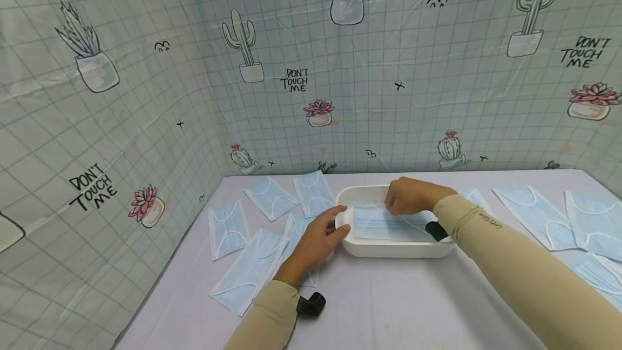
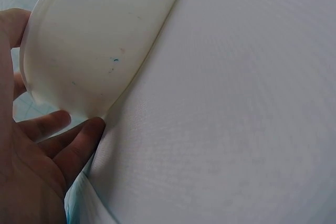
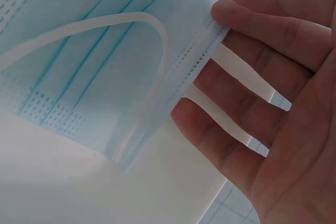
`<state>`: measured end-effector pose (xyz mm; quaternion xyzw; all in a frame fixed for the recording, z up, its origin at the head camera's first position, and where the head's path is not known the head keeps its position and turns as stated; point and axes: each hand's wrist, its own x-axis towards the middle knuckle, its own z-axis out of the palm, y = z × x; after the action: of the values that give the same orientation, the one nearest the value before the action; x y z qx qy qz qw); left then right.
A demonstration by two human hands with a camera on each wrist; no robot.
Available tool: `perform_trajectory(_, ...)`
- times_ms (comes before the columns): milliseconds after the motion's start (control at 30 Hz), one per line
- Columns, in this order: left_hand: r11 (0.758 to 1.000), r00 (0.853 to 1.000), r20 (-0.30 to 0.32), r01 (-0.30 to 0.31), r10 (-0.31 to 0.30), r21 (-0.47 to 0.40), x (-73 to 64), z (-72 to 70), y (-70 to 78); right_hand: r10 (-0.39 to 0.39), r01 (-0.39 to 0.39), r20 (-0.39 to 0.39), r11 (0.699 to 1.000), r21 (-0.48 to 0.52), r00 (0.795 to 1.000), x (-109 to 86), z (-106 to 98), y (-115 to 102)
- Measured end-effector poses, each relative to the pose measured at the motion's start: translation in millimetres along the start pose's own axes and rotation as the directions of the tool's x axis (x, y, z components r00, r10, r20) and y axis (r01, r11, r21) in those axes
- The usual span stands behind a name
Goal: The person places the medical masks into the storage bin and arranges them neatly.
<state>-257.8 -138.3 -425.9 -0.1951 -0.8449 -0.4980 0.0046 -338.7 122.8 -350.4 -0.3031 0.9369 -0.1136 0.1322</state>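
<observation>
A white tray [image 1: 398, 250] with rounded corners stands on the table, with a light blue pleated face mask [image 1: 384, 223] inside it. My left hand [image 1: 316, 239] grips the tray's left end; in the left wrist view its fingers [image 2: 79, 148] spread along the tray's outer wall [image 2: 100, 40]. My right hand [image 1: 413, 197] reaches over the tray from the right. Seen from the right wrist, the thumb and index finger pinch the mask's edge [image 3: 197, 61], and other fingertips lie behind that edge. A white ear loop [image 3: 131, 17] curves across the mask.
Several face masks [image 1: 250, 266] lie left of the tray, some overlapping. More masks [image 1: 539, 217] lie to the right, partly behind the right forearm. A patterned cloth wall [image 1: 389, 123] rises at the table's back edge. A black wrist camera [image 1: 312, 304] sits at the left wrist.
</observation>
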Motion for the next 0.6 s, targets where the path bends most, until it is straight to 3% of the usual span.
perform_trajectory(300, 1.0, 1.0, 0.008, -0.001, 0.001, -0.005, 5.5, -3.3, -4.8, -0.023, 0.026, -0.04, 0.997, 0.071, 0.999, 6.0, -1.4, -1.3)
perform_trajectory(600, 1.0, 1.0, 0.028, 0.011, -0.011, -0.009, 10.3, -8.6, -6.3, -0.016, 0.033, -0.116, 0.988, 0.153, 0.993, -1.1, -14.9, 3.8)
